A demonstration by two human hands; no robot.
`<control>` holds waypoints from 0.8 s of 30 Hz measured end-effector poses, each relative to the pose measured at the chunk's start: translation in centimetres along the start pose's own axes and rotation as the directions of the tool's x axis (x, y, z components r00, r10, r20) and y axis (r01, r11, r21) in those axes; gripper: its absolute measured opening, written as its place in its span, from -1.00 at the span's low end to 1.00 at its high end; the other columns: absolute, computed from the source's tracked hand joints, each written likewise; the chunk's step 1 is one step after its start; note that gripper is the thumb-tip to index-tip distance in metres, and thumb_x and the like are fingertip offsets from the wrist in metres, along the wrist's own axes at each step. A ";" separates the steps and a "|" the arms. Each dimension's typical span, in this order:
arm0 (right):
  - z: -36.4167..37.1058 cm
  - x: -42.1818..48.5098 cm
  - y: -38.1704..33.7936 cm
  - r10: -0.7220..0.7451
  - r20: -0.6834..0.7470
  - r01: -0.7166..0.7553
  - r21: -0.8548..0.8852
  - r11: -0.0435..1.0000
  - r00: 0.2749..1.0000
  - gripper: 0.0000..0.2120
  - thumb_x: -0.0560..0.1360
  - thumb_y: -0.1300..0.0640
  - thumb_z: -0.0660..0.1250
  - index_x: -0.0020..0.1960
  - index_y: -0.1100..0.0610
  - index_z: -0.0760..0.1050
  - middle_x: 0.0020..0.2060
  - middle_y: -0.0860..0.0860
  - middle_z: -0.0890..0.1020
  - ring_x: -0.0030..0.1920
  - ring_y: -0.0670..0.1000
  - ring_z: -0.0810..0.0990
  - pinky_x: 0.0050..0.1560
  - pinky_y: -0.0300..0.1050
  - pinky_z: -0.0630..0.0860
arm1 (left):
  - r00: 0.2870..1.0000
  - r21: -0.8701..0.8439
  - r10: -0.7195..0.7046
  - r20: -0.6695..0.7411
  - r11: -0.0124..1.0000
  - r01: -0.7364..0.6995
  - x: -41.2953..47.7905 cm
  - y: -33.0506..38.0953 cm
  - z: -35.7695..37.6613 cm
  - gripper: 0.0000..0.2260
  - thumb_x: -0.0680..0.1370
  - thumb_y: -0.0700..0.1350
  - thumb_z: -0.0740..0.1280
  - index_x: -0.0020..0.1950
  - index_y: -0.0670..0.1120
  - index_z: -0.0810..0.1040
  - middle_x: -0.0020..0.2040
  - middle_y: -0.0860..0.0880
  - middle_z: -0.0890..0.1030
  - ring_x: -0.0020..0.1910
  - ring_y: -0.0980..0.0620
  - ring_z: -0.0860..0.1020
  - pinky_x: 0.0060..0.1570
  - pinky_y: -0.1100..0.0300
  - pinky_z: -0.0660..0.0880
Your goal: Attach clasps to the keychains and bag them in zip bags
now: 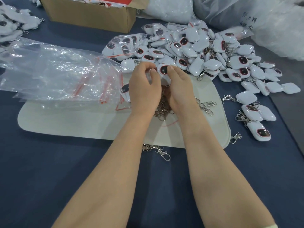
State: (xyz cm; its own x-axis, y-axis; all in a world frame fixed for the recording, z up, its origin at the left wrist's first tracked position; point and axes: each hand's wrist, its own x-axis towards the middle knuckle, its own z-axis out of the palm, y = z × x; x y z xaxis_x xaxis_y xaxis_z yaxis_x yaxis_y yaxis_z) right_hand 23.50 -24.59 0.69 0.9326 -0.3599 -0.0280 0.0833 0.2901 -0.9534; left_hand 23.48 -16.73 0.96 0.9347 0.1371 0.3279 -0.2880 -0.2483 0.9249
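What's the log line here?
left hand: pinches keychain | right hand: holds it | clasps: piled on mat | zip bags: empty

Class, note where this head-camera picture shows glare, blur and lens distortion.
Head view: glare streaks the zip bags; the cardboard box is soft; wide-angle bending seems to bow the mat; the keychain between left hand and right hand is sharp.

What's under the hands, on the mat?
A heap of clasps lies on the mat below the left hand and right hand; they cover most of it, so its full extent is hidden.
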 end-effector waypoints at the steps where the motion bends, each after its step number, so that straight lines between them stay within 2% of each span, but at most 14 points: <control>1: 0.0 0.0 0.0 0.010 -0.017 -0.010 0.010 1.000 1.000 -0.72 0.65 0.27 0.09 -0.09 0.28 0.55 -0.20 0.17 0.62 -0.08 0.15 0.59 0.07 0.07 0.51 | 1.000 0.003 -0.001 0.000 1.000 0.001 0.0 0.0 0.0 -0.89 0.56 -0.22 0.21 0.01 -0.09 0.52 -0.01 -0.01 0.59 0.00 0.09 0.51 0.01 0.38 0.38; 3: 0.1 0.1 -0.1 0.058 -0.042 -0.055 0.075 0.996 0.997 -0.73 0.65 0.25 0.09 0.09 0.39 0.51 -0.15 0.21 0.63 -0.13 0.13 0.62 -0.01 0.00 0.57 | 1.000 -0.003 -0.008 0.008 1.000 0.008 0.0 0.0 0.0 -0.89 0.57 -0.21 0.21 0.02 -0.08 0.51 -0.01 -0.02 0.59 0.01 0.06 0.53 0.03 0.33 0.40; 5: 0.1 0.0 -0.2 0.103 -0.038 -0.095 0.157 0.983 0.994 -0.74 0.66 0.23 0.09 0.17 0.38 0.47 -0.16 0.20 0.63 -0.20 0.09 0.65 -0.11 -0.07 0.61 | 1.000 -0.010 -0.016 0.020 1.000 0.016 -0.1 0.0 0.0 -0.89 0.57 -0.20 0.20 0.02 -0.05 0.49 0.00 -0.02 0.59 0.02 0.05 0.54 0.05 0.28 0.42; 7: 0.2 -0.1 -0.3 0.110 -0.013 -0.107 0.153 0.982 0.994 -0.82 0.65 0.22 0.14 0.10 0.30 0.46 -0.12 0.21 0.61 -0.15 0.11 0.64 -0.05 -0.02 0.59 | 1.000 -0.003 -0.011 0.014 1.000 0.011 -0.1 0.0 0.0 -0.89 0.57 -0.20 0.20 0.02 -0.06 0.50 0.00 0.00 0.58 0.03 0.08 0.53 0.03 0.34 0.40; 9: 0.3 -0.2 -0.2 0.080 -0.002 -0.080 0.058 0.995 0.997 -0.93 0.61 0.28 0.20 0.02 0.25 0.45 -0.12 0.23 0.54 -0.10 0.15 0.55 0.02 0.08 0.51 | 1.000 -0.001 -0.006 0.004 1.000 0.006 0.0 0.0 0.0 -0.88 0.56 -0.22 0.21 0.03 -0.09 0.51 -0.01 0.00 0.58 0.01 0.08 0.52 0.01 0.36 0.39; 11: 0.3 -0.3 -0.2 0.034 0.017 -0.034 -0.009 0.999 0.999 -0.94 0.58 0.34 0.21 -0.04 0.24 0.43 -0.15 0.22 0.46 -0.10 0.15 0.43 0.00 0.10 0.40 | 1.000 -0.013 -0.008 -0.001 1.000 0.008 0.0 0.0 0.0 -0.88 0.55 -0.23 0.21 0.02 -0.10 0.52 -0.01 -0.03 0.59 0.00 0.06 0.53 0.02 0.31 0.41; 13: 0.2 -0.4 -0.3 -0.003 0.038 0.004 -0.031 0.999 0.999 -0.92 0.57 0.37 0.20 -0.05 0.23 0.41 -0.15 0.22 0.43 -0.09 0.16 0.39 -0.01 0.09 0.36 | 1.000 -0.015 -0.008 -0.001 1.000 0.008 0.0 0.0 0.0 -0.88 0.55 -0.24 0.22 0.00 -0.10 0.52 -0.01 -0.04 0.60 0.00 0.06 0.53 0.02 0.32 0.41; 16: 0.2 -0.5 -0.5 -0.003 0.030 0.003 -0.017 1.000 1.000 -0.92 0.58 0.37 0.20 -0.03 0.23 0.41 -0.16 0.21 0.43 -0.10 0.15 0.39 0.01 0.09 0.37 | 1.000 -0.010 -0.002 0.001 1.000 0.002 0.1 0.0 0.0 -0.89 0.55 -0.23 0.22 -0.03 -0.05 0.49 -0.02 0.00 0.59 -0.01 0.08 0.52 -0.03 0.42 0.37; 20: 0.3 -0.3 -0.5 0.059 0.043 -0.063 0.093 0.994 0.997 -0.88 0.61 0.32 0.16 -0.03 0.24 0.46 -0.18 0.16 0.56 -0.12 0.11 0.53 0.11 0.09 0.46 | 1.000 -0.021 -0.001 0.005 1.000 0.001 0.0 0.1 0.1 -0.89 0.55 -0.23 0.21 -0.03 -0.05 0.48 -0.03 0.01 0.58 -0.01 0.09 0.52 0.00 0.37 0.39; 24: 0.2 -0.2 -0.4 0.029 0.064 -0.030 0.010 0.999 0.997 -0.85 0.63 0.32 0.13 -0.02 0.23 0.47 -0.10 0.20 0.56 -0.02 0.15 0.52 0.27 0.20 0.42 | 1.000 -0.013 0.003 0.001 1.000 -0.003 0.1 0.0 0.0 -0.89 0.55 -0.23 0.22 -0.04 -0.04 0.48 -0.04 0.00 0.58 -0.01 0.07 0.52 0.01 0.33 0.40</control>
State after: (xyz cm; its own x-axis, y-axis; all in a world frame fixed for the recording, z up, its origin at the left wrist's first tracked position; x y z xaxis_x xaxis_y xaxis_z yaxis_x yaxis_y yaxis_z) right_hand 23.34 -24.41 1.14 0.9553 -0.2934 -0.0366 0.0588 0.3099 -0.9489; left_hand 23.53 -16.73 1.02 0.9341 0.1353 0.3303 -0.2934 -0.2361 0.9264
